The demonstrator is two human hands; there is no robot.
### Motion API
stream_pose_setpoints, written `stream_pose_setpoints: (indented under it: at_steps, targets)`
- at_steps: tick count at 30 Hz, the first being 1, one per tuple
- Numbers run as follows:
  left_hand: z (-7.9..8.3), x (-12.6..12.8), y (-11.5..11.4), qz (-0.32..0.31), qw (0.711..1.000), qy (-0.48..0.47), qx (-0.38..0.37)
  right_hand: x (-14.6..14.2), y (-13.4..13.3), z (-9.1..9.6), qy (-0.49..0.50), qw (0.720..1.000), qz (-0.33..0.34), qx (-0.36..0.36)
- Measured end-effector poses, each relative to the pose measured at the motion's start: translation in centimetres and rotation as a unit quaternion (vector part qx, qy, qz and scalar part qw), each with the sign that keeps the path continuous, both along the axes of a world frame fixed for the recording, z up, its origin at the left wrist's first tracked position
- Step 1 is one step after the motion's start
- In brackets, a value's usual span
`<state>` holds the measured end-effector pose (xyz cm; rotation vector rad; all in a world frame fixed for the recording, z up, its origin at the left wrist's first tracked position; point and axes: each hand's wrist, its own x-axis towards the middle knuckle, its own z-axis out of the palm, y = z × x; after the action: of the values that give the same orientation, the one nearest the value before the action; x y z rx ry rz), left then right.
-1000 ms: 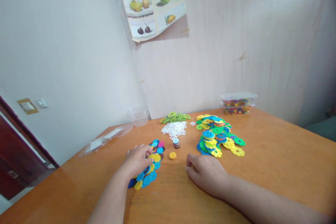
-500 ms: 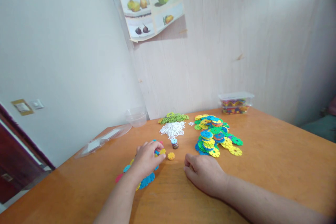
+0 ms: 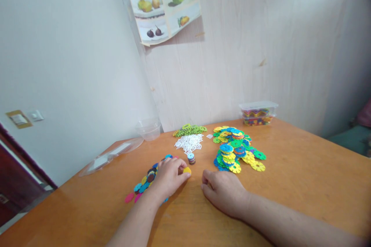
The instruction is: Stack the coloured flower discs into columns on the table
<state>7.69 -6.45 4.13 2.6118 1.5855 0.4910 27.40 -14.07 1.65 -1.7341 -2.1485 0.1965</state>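
My left hand [image 3: 169,176] reaches across a spread of small coloured discs [image 3: 144,183] and its fingertips close on a small yellow disc [image 3: 187,170] lying on the wooden table [image 3: 304,177]. My right hand [image 3: 223,191] rests on the table just to the right, fingers curled under, with nothing seen in it. A short stack of small discs [image 3: 191,158] stands just beyond the yellow disc. Farther right lies a pile of larger green, yellow and blue discs [image 3: 234,148].
White lattice pieces [image 3: 188,143] and a heap of green pieces [image 3: 189,129] lie near the wall. A lidded clear box of coloured pieces [image 3: 257,112] stands at the back right. A clear tub [image 3: 149,128] and a flat clear lid [image 3: 111,155] sit at the left.
My left hand has slid right, from the small-disc spread to the lone yellow disc, and more of the spread now shows to its left. My right hand has stayed put.
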Motion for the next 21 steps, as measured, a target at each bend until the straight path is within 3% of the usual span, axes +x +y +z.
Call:
stream_pose_setpoints:
  at_steps: [6, 13, 21]
  targets:
    - [0.5, -0.6, 0.0, -0.006, 0.999, -0.032, 0.009, 0.1, 0.1, -0.2, 0.008, 1.000, 0.004, 0.003]
    - [1.2, -4.2, 0.9, 0.053, 0.996, -0.069, -0.003, 0.1, 0.1, 0.0, 0.010, 1.000, 0.006, -0.008]
    - [1.0, -5.8, 0.8, 0.063, 0.997, 0.042, -0.033, 0.1, 0.1, -0.2, 0.014, 1.000, 0.007, -0.012]
